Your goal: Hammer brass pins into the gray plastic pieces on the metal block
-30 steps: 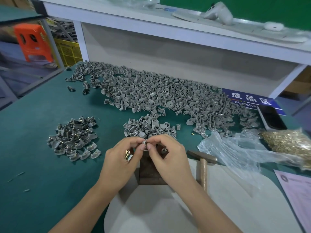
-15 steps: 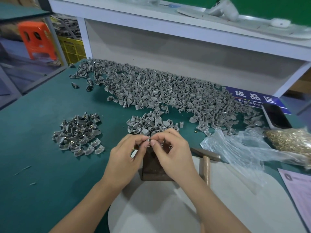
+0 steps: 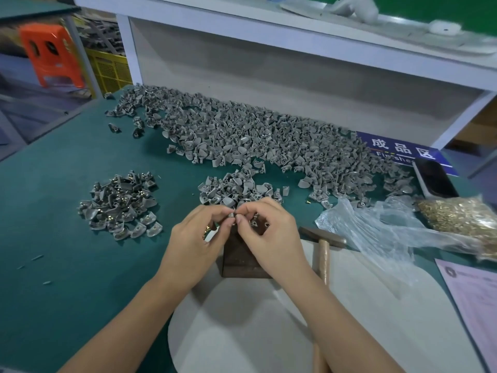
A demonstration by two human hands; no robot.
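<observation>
A dark metal block (image 3: 243, 261) stands on a grey mat, mostly under my hands. Over its top, my left hand (image 3: 197, 242) and my right hand (image 3: 267, 232) meet fingertip to fingertip and pinch one small gray plastic piece (image 3: 231, 214). Brass pins (image 3: 209, 228) glint inside my left palm. More gray pieces lie on the block under my right fingers. A hammer (image 3: 324, 255) with a wooden handle lies right of the block, untouched. A heap of loose gray pieces (image 3: 236, 188) sits just behind my hands.
A pile of gray pieces with brass pins (image 3: 121, 204) lies at the left. A wide spread of gray pieces (image 3: 255, 138) covers the back. A clear bag of brass pins (image 3: 462, 220), a phone (image 3: 434, 179) and a paper sheet (image 3: 473, 300) are at the right.
Both hands have stayed together over the block, pinching the small piece. The view has shifted slightly; the hammer has not moved.
</observation>
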